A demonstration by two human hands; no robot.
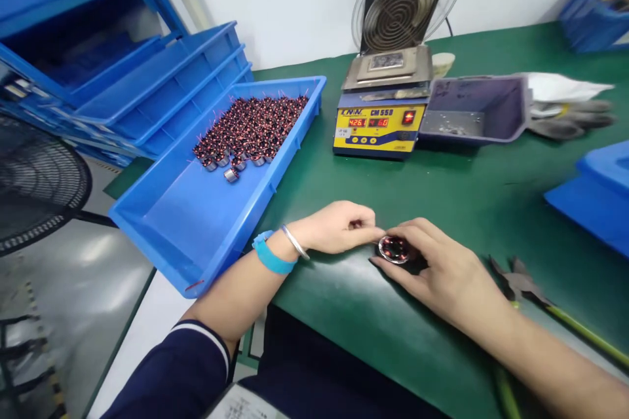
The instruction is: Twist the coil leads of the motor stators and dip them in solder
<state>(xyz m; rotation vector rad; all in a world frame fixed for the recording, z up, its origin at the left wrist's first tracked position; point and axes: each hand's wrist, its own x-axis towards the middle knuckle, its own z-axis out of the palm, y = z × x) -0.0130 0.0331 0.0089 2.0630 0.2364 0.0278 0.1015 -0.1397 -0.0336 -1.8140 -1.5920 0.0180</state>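
Observation:
My right hand (442, 262) grips a small round wound motor stator (394, 249), holding it between thumb and fingers just above the green tabletop. Its silvery rim and the dark core with copper windings face up. My left hand (339, 228) is closed, its thumb tip reaching the stator's left edge. A thin line like a wire shows by that thumb, but what the fingers pinch is too small to make out. To the left, a blue tray (187, 209) holds a heap of similar stators (255, 127) with copper wire ends sticking up.
Behind the hands stands a yellow-blue solder pot (378, 127) with lit red digits and a fan (407, 10) behind it. A purple bin (474, 108) and gloves (570, 114) lie beside it. Green-handled pliers (525, 285) rest near my right forearm. Blue trays (181, 85) are stacked left.

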